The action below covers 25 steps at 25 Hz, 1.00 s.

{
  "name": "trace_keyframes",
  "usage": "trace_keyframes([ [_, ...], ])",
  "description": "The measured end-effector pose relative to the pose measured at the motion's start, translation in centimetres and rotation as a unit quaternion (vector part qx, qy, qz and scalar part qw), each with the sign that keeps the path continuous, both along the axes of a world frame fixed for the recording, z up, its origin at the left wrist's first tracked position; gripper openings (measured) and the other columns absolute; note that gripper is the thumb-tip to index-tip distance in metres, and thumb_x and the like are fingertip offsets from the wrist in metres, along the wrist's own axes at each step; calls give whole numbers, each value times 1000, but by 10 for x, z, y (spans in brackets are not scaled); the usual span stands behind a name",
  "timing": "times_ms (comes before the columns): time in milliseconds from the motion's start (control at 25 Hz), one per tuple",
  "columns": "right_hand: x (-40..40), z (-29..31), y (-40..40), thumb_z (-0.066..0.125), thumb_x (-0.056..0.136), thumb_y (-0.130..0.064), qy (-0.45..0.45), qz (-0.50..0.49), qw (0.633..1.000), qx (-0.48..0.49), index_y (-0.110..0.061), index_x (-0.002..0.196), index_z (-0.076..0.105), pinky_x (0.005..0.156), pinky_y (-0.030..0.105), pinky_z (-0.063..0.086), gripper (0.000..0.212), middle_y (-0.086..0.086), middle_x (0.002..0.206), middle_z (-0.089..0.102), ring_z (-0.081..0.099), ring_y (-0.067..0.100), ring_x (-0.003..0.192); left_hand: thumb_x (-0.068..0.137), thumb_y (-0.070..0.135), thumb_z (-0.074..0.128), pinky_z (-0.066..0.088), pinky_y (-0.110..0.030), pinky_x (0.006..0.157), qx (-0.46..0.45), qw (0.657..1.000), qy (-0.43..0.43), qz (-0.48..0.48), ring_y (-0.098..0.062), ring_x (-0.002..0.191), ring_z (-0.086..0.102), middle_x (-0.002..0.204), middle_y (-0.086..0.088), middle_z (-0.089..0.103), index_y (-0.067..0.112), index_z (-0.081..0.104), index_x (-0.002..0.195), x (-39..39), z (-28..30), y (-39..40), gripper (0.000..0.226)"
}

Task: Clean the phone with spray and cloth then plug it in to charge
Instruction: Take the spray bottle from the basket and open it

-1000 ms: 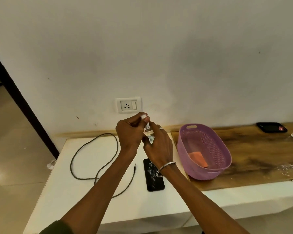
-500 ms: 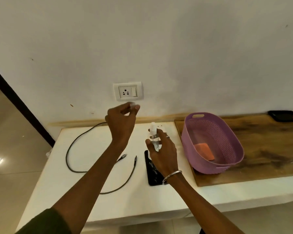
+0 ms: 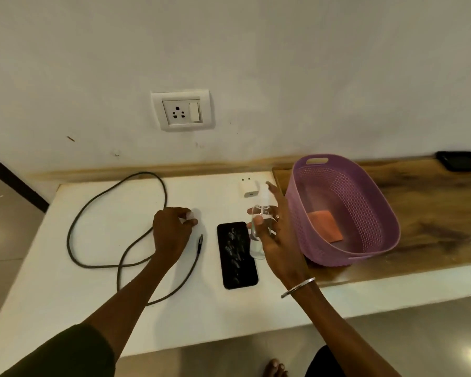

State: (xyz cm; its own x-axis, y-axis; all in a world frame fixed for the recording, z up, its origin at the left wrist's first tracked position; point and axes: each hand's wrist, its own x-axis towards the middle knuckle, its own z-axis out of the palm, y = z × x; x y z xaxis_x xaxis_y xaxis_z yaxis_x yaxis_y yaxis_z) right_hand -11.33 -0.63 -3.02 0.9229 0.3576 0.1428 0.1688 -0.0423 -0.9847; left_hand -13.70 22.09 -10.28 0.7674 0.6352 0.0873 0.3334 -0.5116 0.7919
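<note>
The left hand (image 3: pixel 172 235) is lowered to the white tabletop (image 3: pixel 65 281) with its fingertips pinched on a small white cap (image 3: pixel 188 216), at or just above the surface. The right hand (image 3: pixel 276 238) grasps a small clear plastic spray bottle (image 3: pixel 260 227) between thumb and fingers, nozzle uncovered and pointing left.

Layout, left to right:

1. A long dark grey braided charging cable (image 3: pixel 98 213) lies looped on the left half of the tabletop. Its free connector (image 3: pixel 200 240) rests between the left hand and the phone.
2. The black rectangular smartphone (image 3: pixel 237 254) lies flat, screen up, near the centre, just left of the bottle. The glass shows pale streaks or glare; which one cannot be determined.
3. A white two-pin charger adapter (image 3: pixel 246 187) lies on the far side, beyond the bottle.
4. A lilac perforated plastic basket (image 3: pixel 365 208) stands on the right, on a wooden board (image 3: pixel 433 202). It holds an orange folded cloth (image 3: pixel 325 225).
5. A white wall socket with switch (image 3: pixel 182 110) is mounted above the table.

Handling judgement:

- The phone is rigid, smooth and likely slippery when wet. Take hold by the long edges, not the glass.
- The bottle appears light. A light grip should suffice.
- The cloth is soft. Pinch it anywhere.
- The cable is limp. Grip it at the connector shell.
</note>
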Motion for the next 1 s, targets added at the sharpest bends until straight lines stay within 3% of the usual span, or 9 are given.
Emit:
trace_keyframes([
  [160,-2,-8,-6,44,96,-33,28,29,998,45,-27,141,35,78,32,59,46,10,111,64,66,22,87,78,5,80,44,-25,88,53,998,17,-11,-25,95,69,101,-12,74,4,73,109,3,-17,-2,32],
  [240,-4,-13,-5,44,89,-52,70,21,997,27,-14,127,49,67,25,57,55,10,96,65,65,21,79,78,8,80,42,-28,95,54,997,42,-24,-28,104,65,111,-14,70,4,67,122,1,-14,-2,46],
  [320,-4,-14,-7,47,88,-52,64,18,997,34,-7,127,47,60,28,55,59,10,82,61,61,24,72,80,9,78,38,-35,103,98,993,61,-30,-32,117,55,125,-15,63,7,58,134,-5,-10,-7,57],
  [440,-3,-13,-14,54,90,-52,-40,9,999,-26,-28,138,38,56,31,56,56,11,78,54,57,23,63,89,11,68,34,-31,102,216,972,13,-96,-29,120,48,130,-11,58,12,52,139,-21,-6,-27,52],
  [520,-6,-18,-20,62,88,-39,-105,-20,988,-108,-40,136,34,61,22,57,55,-5,96,60,60,15,72,95,30,60,38,-36,103,169,965,25,-201,-27,123,48,135,-10,56,14,46,144,-27,-3,-40,53],
  [600,-13,-27,-27,65,87,-33,-158,-83,957,-229,-41,134,34,66,19,57,57,-7,114,62,61,9,75,88,53,61,34,-40,111,100,951,86,-281,-25,134,38,150,-8,41,17,29,152,-31,-6,-50,80],
  [720,-25,-43,-31,61,89,-34,-222,-153,875,-402,-39,139,29,68,34,60,60,3,109,69,69,18,83,69,69,71,21,-43,118,108,927,152,-325,-26,145,20,161,-6,20,17,8,156,-30,-11,-53,120],
  [840,-32,-51,-29,64,87,-34,-244,-149,826,-485,-37,142,26,62,33,59,66,6,107,69,70,22,83,64,74,71,16,-43,122,150,907,183,-348,-27,148,15,163,-7,11,13,0,156,-25,-13,-53,131],
  [1000,-27,-44,-20,63,86,-35,-238,-179,812,-502,-32,142,26,58,33,59,67,11,106,69,70,24,76,67,74,69,13,-40,121,155,912,168,-341,-26,149,14,164,-7,13,12,2,156,-25,-15,-56,128],
])
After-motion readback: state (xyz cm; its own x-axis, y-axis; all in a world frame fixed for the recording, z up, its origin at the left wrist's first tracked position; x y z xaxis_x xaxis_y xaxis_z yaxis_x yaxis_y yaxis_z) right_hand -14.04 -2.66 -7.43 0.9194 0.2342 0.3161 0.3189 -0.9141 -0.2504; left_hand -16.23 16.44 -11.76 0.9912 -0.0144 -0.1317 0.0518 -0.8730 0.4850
